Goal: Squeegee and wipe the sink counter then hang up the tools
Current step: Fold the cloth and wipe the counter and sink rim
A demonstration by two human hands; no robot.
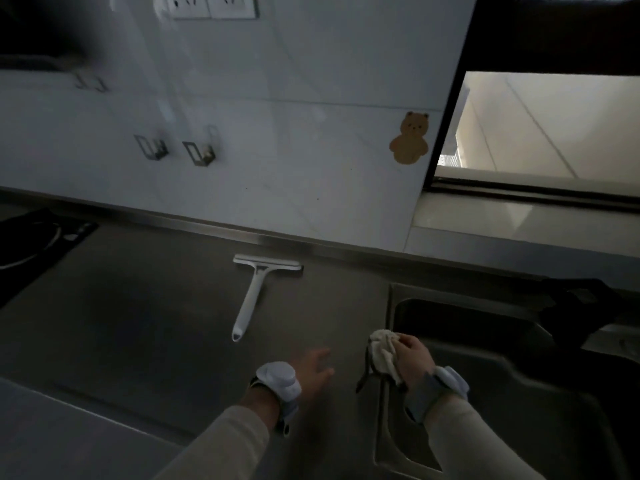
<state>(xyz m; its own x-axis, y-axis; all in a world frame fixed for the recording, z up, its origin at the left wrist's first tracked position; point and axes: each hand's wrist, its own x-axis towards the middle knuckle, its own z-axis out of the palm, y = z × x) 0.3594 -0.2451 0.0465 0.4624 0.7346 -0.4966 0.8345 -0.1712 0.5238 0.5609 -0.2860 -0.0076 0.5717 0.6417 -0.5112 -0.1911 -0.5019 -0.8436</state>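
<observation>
We see two hooks (175, 150) on wall, left of centre, bare. Squeegee (256, 289) lies flat mid-counter (138, 306), blade near back edge, handle toward us. We judge it light, stiff plastic; best taken mid-handle, hole at tip for hanging. Our left hand (311, 370) hovers low over counter's front part, fingers loose, holding nothing. Our right hand (414, 358) grips bunched cloth (382, 355) at sink's (485, 341) left rim. Cloth soft, limp, likely damp; dark loop dangles below it.
</observation>
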